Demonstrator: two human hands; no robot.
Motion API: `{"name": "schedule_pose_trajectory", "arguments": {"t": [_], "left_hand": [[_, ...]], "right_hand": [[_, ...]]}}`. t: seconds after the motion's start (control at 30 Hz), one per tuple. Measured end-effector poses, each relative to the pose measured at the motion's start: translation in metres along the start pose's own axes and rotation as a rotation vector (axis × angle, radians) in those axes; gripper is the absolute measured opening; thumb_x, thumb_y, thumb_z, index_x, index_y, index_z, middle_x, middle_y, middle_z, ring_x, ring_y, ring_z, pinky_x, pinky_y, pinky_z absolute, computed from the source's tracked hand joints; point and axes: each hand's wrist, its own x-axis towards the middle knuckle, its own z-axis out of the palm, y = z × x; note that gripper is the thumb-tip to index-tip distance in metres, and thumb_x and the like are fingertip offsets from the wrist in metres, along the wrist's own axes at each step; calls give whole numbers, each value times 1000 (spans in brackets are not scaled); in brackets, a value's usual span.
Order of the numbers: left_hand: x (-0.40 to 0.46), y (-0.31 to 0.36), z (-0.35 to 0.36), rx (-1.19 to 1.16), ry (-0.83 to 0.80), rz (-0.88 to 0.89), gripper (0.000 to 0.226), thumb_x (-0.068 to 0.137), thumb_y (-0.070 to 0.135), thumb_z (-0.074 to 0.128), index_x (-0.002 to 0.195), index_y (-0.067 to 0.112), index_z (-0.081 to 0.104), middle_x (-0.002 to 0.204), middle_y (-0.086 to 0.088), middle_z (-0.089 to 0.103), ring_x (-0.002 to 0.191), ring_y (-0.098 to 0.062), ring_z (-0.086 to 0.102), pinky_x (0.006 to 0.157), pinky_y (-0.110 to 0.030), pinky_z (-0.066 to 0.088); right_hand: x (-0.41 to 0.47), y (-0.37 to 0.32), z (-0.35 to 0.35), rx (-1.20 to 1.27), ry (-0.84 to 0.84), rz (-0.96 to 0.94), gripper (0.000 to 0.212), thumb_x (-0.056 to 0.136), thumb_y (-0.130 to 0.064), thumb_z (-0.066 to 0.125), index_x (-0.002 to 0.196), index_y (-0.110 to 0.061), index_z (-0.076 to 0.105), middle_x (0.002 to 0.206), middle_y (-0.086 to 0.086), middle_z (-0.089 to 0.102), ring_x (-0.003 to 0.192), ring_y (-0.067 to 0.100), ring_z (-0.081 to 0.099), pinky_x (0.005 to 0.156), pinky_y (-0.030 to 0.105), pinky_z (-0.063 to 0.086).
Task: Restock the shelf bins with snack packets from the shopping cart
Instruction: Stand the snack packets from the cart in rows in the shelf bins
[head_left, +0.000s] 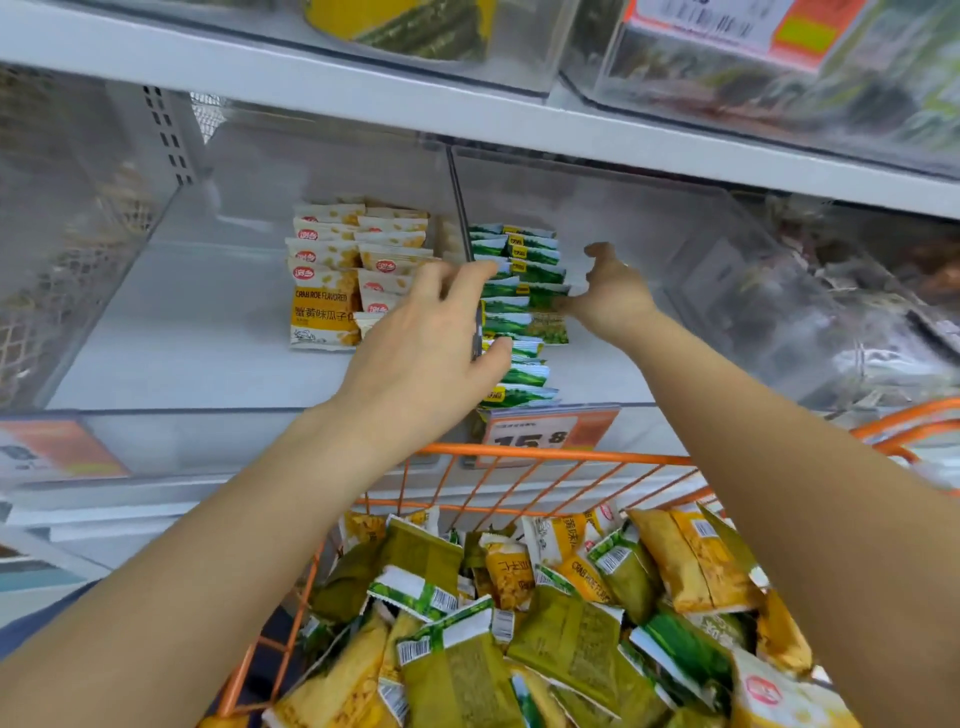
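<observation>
Nearest the camera sits the orange wire shopping cart (545, 457), heaped with loose green and yellow plastic snack packets (519, 623), so much of the restocking is evidently left to do. Above the cart's far rim, the clear plastic shelf bin (727, 270) holds a leaning row of green-and-white packets (519, 291) filed front to back along the divider; the rest of that bin's floor shows bare. Left of the divider, a neighbouring clear bin (156, 322) carries two short rows of yellow crab-roe-flavoured packets (327, 280), with bare floor around them too. The left hand (431, 332) reaches in from above the cart, its grip loosely spread, fingers and thumb pressed against the left side of the green row. The right hand (608, 291) is on the row's other side, fingers spread, its thumb touching a packet's edge; neither hand seems to carry a packet. An orange price tag (550, 431) hangs just above the cart rim.
</observation>
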Motion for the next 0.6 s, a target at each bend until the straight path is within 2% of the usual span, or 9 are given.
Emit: {"name": "schedule_pose_trajectory", "arguments": {"t": [0.1, 0.2, 0.27, 0.33, 0.4, 0.47, 0.53, 0.6], "left_hand": [[-4, 0, -6, 20, -19, 29, 67, 93, 45, 52, 149, 23, 23, 151, -5, 29, 128, -29, 44, 95, -38, 42], [-19, 6, -11, 27, 30, 82, 66, 93, 41, 54, 149, 17, 29, 155, -6, 26, 140, -26, 29, 110, -38, 29], [-33, 14, -14, 20, 47, 163, 55, 93, 37, 54, 143, 15, 41, 151, -6, 33, 138, -25, 31, 110, -39, 28], [-46, 21, -13, -2, 48, 267, 44, 93, 35, 52, 132, 15, 53, 144, -7, 42, 132, -27, 39, 105, -41, 34], [-55, 27, -11, -19, 29, 360, 38, 91, 34, 49, 122, 16, 61, 138, -4, 49, 124, -26, 48, 96, -40, 42], [-61, 31, -9, -40, -2, 424, 34, 91, 34, 45, 114, 19, 66, 129, 0, 56, 114, -22, 56, 81, -37, 51], [-64, 32, -6, -45, -26, 459, 34, 92, 33, 42, 107, 20, 69, 121, 3, 60, 104, -19, 62, 67, -33, 54], [-65, 30, -5, -44, -38, 469, 34, 91, 32, 41, 104, 20, 71, 116, 5, 62, 100, -18, 62, 64, -34, 54]], "right_hand": [[-46, -9, -31, -51, 154, -155, 47, 90, -26, 61, 133, -15, 47, 127, 8, 58, 117, 25, 53, 91, 30, 41], [-109, -15, -63, 18, 259, -246, 22, 88, -25, 62, 109, -18, 67, 96, -4, 67, 95, 14, 62, 89, 29, 47], [-153, -16, -84, 47, 227, -250, 11, 87, -26, 65, 94, -21, 70, 80, -8, 66, 78, 8, 62, 77, 21, 47], [-194, -13, -97, 65, 82, -201, 3, 83, -29, 70, 84, -27, 69, 74, -12, 67, 71, 4, 62, 69, 17, 46], [-223, -6, -93, 37, -93, -138, 9, 78, -36, 74, 80, -32, 65, 74, -12, 67, 70, 1, 61, 66, 17, 45], [-242, 0, -73, -38, -277, -113, 19, 74, -45, 74, 86, -35, 63, 84, -16, 67, 77, -2, 60, 73, 19, 46], [-256, 4, -49, -161, -496, -113, 40, 75, -49, 73, 110, -39, 58, 108, -17, 61, 100, 3, 56, 84, 25, 45], [-263, 8, -30, -284, -682, -107, 68, 75, -44, 75, 134, -38, 41, 125, -8, 52, 113, 12, 49, 89, 28, 44]]}}
